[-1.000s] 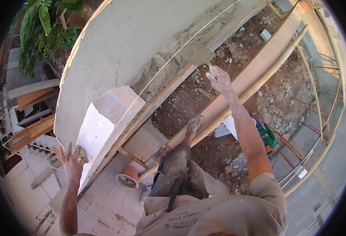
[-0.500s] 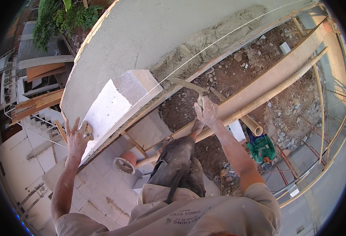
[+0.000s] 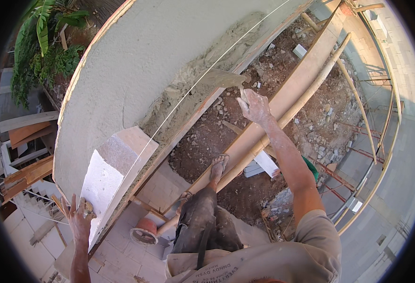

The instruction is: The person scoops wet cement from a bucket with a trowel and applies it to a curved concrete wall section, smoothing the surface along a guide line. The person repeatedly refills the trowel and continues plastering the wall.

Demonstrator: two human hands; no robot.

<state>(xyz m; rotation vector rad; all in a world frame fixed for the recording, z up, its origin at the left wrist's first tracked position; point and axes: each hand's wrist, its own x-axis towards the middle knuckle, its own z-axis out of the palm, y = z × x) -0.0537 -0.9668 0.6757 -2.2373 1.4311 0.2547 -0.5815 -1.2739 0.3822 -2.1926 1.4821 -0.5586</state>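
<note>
My right hand is shut on the handle of a trowel, whose blade lies on the wet mortar bed along the top of a grey plastered wall. A taut white string line runs over the mortar. My left hand rests with spread fingers against the outer face of a white block set on the wall's near end. My legs and sandalled foot stand on a wooden plank.
Below lie rubble-strewn earth, loose white blocks, a bamboo pole and an orange bucket. Stacked timber and green plants are at the left. A paved floor lies right.
My right hand has moved the trowel along the wall top onto the mortar. My left hand has stayed on the white block's face.
</note>
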